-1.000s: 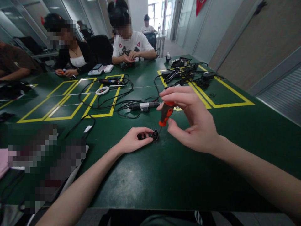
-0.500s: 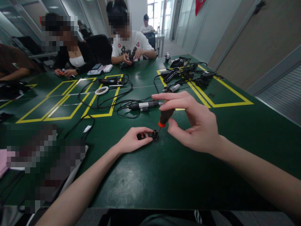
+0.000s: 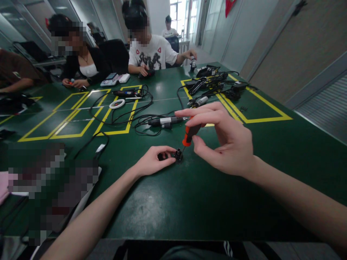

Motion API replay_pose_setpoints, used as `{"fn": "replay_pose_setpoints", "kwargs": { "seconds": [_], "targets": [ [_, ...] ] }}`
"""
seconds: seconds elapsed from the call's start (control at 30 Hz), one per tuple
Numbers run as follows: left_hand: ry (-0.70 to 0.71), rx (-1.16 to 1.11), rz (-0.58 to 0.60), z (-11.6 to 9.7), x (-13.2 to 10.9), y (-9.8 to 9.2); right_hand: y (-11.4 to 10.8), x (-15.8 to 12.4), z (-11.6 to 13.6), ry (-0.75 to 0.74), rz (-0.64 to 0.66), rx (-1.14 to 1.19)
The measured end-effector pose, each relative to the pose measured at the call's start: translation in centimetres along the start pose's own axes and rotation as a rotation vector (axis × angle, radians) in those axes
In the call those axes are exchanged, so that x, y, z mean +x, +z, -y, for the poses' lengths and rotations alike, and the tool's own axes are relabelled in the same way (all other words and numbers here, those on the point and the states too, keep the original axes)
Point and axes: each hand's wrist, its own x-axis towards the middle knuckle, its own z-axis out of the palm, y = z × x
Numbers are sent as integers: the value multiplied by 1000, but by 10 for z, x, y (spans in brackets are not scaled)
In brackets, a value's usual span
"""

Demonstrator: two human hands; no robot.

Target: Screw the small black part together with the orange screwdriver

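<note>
Close in front of me on the green table (image 3: 206,202), my left hand (image 3: 154,160) pinches a small black round part (image 3: 178,155) between thumb and fingers. A short tube stands up from the part. My right hand (image 3: 225,141) is closed around an orange and dark-handled screwdriver (image 3: 187,139). The screwdriver is tilted, and its thin shaft reaches down to the part's right side. I cannot make out exactly where the tip sits. Behind both hands lies a black and silver pen-shaped power tool (image 3: 164,122) with a cable.
Black cables (image 3: 150,99) loop across the middle, around a white ring (image 3: 117,104). Black parts and cords (image 3: 208,81) are heaped at the back right, near yellow tape (image 3: 271,119). A blurred-out device (image 3: 76,191) lies at left. A co-worker in a white shirt (image 3: 151,50) sits opposite.
The screwdriver's handle has turned, showing more orange. My left hand and the black part have stayed in place. The co-worker opposite has reached an arm toward a small object at the table's far edge.
</note>
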Motion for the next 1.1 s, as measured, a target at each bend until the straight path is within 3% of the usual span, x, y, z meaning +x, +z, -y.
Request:
{"fn": "replay_pose_setpoints", "kwargs": {
  "seconds": [0.57,1.1],
  "targets": [
    [8,32,-8,-1,0,0,2,-1,0,-21,-35,-82],
    [8,19,-13,1,1,1,3,-2,-1,0,-40,5]
  ]
}}
